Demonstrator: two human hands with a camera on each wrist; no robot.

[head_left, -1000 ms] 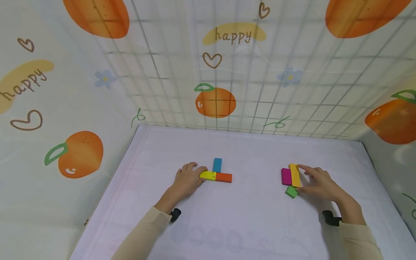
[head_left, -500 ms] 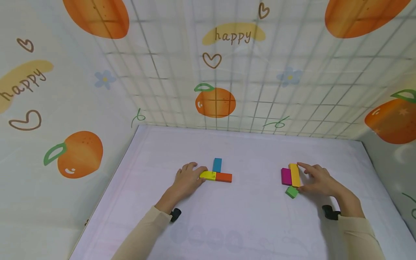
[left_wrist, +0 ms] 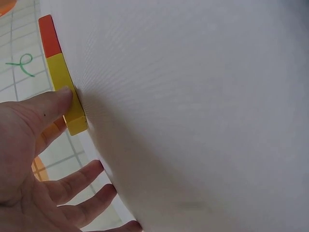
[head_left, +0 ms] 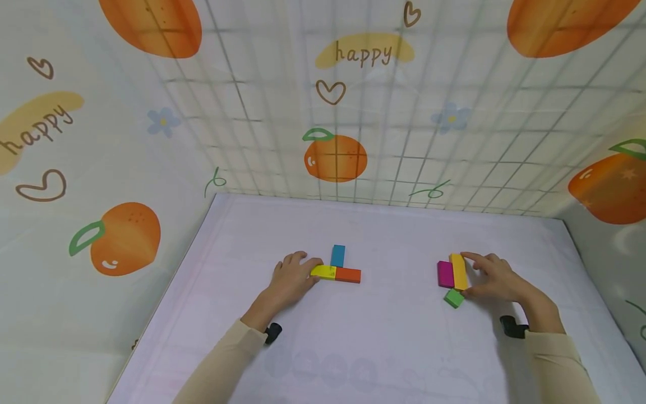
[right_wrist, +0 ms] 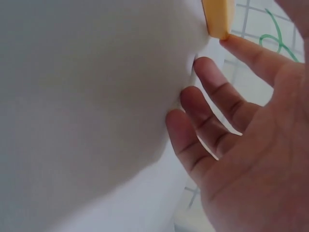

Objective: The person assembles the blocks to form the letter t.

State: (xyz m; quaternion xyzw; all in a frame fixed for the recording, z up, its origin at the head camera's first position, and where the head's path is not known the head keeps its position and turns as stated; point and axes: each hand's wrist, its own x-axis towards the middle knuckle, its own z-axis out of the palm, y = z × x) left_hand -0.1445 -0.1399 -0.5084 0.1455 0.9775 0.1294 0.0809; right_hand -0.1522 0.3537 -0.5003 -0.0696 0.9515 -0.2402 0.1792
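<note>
On the white tabletop, the left hand pinches the left part of a bright yellow rectangular block between thumb and forefinger. The block is plain and smooth-faced with straight edges, with small faint marks near its right end. A flat red-orange rectangular block meets that end, continuing its line, and a flat blue rectangular block extends from their seam toward the far side. Well to the right, the right hand grasps a long amber-yellow rectangular block end to end, forefinger at its far end and thumb at its near one; its length runs near to far. A shorter magenta rectangular block lies along its left side. A small bright green block sits askew at its near end, just beside the thumb.
</note>
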